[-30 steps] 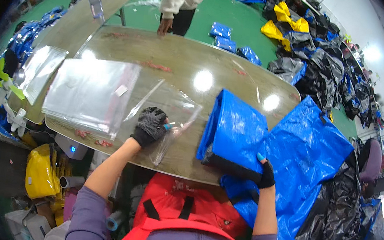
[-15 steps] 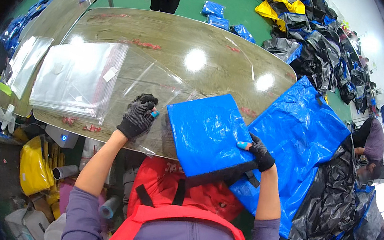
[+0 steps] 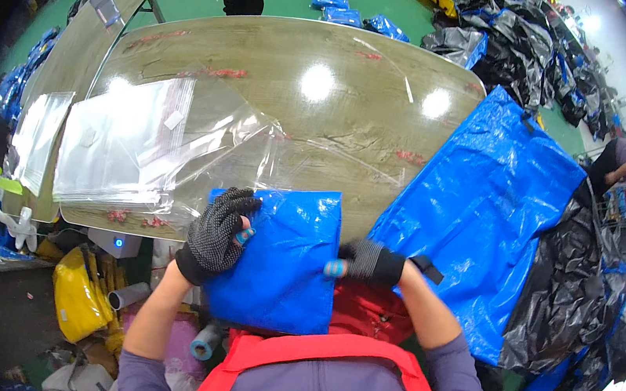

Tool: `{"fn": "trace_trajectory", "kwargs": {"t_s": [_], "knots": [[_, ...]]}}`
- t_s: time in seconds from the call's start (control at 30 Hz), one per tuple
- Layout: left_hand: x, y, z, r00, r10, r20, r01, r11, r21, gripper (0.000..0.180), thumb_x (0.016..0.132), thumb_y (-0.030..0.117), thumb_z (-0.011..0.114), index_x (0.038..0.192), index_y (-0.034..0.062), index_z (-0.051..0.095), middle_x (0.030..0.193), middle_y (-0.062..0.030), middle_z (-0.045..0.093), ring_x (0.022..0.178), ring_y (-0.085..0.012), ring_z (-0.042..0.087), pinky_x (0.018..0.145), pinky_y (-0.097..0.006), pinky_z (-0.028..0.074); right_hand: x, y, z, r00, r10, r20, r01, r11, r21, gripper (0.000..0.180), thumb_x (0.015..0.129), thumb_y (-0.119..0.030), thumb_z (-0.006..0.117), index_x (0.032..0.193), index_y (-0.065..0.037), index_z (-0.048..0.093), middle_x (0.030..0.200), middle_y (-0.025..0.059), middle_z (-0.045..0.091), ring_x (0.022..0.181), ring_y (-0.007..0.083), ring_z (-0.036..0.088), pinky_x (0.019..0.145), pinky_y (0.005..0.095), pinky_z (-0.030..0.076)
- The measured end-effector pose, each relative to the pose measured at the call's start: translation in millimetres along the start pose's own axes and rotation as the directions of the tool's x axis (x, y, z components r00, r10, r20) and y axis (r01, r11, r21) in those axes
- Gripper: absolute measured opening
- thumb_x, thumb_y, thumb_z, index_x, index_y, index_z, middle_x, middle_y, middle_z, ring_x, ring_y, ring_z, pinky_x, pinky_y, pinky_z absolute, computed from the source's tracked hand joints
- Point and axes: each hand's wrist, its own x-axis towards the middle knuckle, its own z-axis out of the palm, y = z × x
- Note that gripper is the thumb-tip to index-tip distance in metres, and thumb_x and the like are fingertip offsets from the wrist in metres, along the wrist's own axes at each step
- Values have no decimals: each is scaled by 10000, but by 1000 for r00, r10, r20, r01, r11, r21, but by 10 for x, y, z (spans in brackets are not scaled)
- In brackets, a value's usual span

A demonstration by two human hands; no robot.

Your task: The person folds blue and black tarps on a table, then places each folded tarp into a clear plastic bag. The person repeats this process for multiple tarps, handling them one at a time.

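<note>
A glossy blue woven-plastic folded bag [image 3: 283,271] lies by crinkly clear plastic film [image 3: 201,141] on a shiny wood-grain oval table [image 3: 355,114].

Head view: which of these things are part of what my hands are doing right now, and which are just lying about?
In hand:
- folded blue bag, held by left hand and right hand
- clear plastic bag open just ahead
- stack of clear bags

Lying about:
- spread blue tarp bag
- black bags
- yellow bag
- white fan
</note>
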Motion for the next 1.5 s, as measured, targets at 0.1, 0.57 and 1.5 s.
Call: {"fn": "trace_trajectory", "kwargs": {"t_s": [0.1, 0.57, 1.5], "knots": [[-82, 53, 10, 989, -133, -67, 129, 990, -61, 88, 837, 63, 632, 891, 40, 566, 1146, -222, 614, 1103, -407, 574, 950, -474, 449, 419, 115, -437, 851, -81, -518, 22, 993, -118, 538, 868, -543, 599, 817, -7, 626, 742, 224, 624, 691, 240, 635, 654, 391, 486], [-213, 115, 113, 987, -157, 20, 143, 938, 315, 482, 879, 325, 601, 1264, 42, 536, 1328, -211, 516, 1277, -413, 433, 1125, -561, 217, 444, 193, -618, 968, 11, -251, 135, 818, 559, 334, 904, -330, 639, 1060, -35, 654, 1014, 58, 682, 883, 135, 616, 795, 277, 492], [-427, -4, 339, 652, -716, 249, 613, 305, -729, 510, 891, 331, 668, 1286, 46, 515, 1182, -85, 601, 1049, -200, 566, 909, -338, 474, -192, 323, 130, 542, -84, -836, 151, 989, -1, 520, 843, -386, 656, 1186, -6, 568, 896, 221, 637, 809, 279, 641, 743, 384, 496]]}}
